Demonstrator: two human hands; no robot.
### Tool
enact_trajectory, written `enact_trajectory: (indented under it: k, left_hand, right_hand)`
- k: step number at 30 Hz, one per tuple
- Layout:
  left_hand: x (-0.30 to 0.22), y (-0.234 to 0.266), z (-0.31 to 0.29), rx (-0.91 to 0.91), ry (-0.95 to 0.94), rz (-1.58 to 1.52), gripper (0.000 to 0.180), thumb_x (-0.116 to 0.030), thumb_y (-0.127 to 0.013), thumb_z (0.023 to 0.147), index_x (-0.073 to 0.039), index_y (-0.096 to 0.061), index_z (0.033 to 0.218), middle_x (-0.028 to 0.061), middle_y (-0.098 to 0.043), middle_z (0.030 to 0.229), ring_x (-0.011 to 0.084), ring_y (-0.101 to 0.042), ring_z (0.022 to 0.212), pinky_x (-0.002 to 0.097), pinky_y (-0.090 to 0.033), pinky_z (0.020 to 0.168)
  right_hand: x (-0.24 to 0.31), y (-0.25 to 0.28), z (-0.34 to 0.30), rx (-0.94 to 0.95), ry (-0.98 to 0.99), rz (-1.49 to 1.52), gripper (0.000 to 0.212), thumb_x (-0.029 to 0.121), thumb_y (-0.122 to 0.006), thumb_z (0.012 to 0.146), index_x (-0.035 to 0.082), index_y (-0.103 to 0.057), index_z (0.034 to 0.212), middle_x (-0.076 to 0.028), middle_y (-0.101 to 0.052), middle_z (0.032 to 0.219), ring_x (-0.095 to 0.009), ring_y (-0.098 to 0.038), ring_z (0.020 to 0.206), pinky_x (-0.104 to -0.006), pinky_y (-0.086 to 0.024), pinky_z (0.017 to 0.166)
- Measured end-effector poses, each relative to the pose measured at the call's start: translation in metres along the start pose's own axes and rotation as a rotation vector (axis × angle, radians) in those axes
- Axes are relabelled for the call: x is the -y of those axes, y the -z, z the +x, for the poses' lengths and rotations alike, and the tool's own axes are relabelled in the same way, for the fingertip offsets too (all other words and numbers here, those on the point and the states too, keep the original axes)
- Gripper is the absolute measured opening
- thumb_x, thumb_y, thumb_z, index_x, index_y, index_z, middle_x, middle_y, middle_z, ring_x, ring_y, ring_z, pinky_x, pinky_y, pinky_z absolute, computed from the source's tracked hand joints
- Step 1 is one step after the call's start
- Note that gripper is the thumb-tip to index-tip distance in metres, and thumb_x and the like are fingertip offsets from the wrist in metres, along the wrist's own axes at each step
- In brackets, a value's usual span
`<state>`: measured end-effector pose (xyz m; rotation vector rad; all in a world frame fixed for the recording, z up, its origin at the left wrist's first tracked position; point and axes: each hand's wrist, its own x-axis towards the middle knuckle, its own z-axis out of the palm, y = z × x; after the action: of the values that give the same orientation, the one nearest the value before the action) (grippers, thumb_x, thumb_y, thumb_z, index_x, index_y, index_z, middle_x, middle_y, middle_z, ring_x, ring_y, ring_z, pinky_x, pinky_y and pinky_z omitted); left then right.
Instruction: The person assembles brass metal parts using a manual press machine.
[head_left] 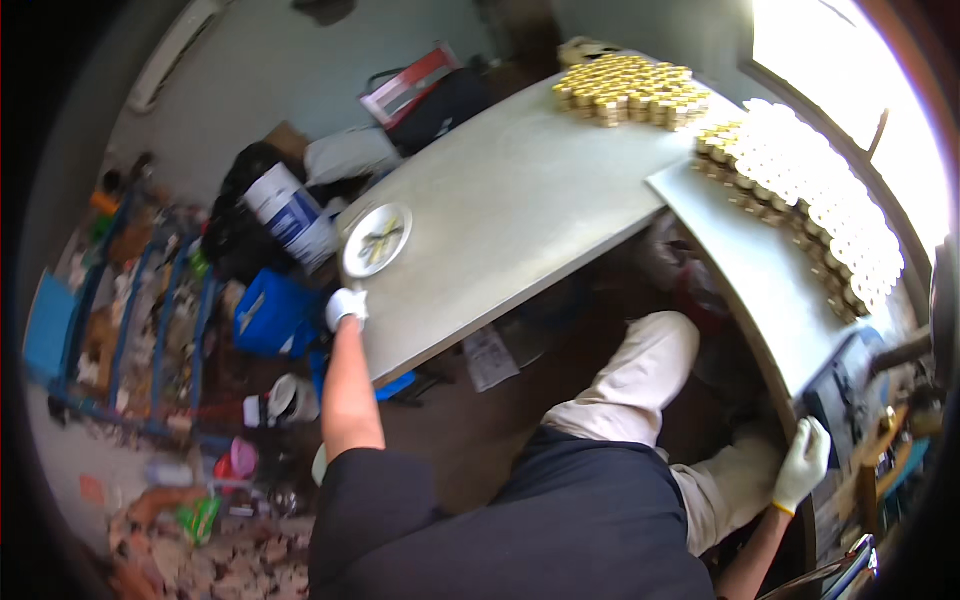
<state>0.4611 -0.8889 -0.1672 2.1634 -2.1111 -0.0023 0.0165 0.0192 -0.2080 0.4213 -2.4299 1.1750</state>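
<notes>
My left hand [347, 308], in a white glove, is at the left edge of the pale table [500, 220], just below a white plate [378, 240]. Its fingers are too small and blurred to make out. Several small, slim pieces lie on the plate. On the far right, my right hand [802, 466], in a white glove with a yellow cuff, is at the near end of the side table [765, 290], beside a dark box-like object [842, 382]. Its fingers are bent together, and anything between them is hidden.
Gold-topped jars or cans [630, 90] stand massed at the far end; more stacks [810, 210] line the window side. Left of the table are a blue bin [272, 315], a black bag [240, 215] and a cluttered blue rack [150, 310]. A paper sheet [490, 358] lies below the table.
</notes>
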Motion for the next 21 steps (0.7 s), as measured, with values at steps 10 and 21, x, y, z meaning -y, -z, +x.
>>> enact_trajectory:
  k: [10,21]
  left_hand:
    - [0.016,-0.003,0.075,0.568,0.314,-1.315,0.045,-0.038,-0.061,0.107,-0.023,-0.049,0.066,-0.0045,-0.041,0.052,0.0144,-0.034,0.035,0.0346,-0.023,0.035]
    - [-0.187,0.080,-0.150,0.244,-0.384,-1.653,0.055,-0.002,-0.053,0.102,-0.013,-0.052,0.156,-0.0051,-0.049,0.076,0.0061,-0.042,0.047,0.0223,-0.036,0.039]
  right_hand:
    - [0.034,0.008,0.002,-0.084,-0.071,-0.035,0.010,0.007,-0.078,0.098,-0.001,-0.075,0.105,-0.014,-0.073,0.095,-0.024,-0.072,0.084,-0.0339,-0.058,0.079]
    - [0.029,0.002,0.008,-0.108,-0.006,-0.093,0.010,0.008,-0.078,0.098,0.000,-0.076,0.104,-0.014,-0.073,0.094,-0.026,-0.073,0.084,-0.0345,-0.058,0.080]
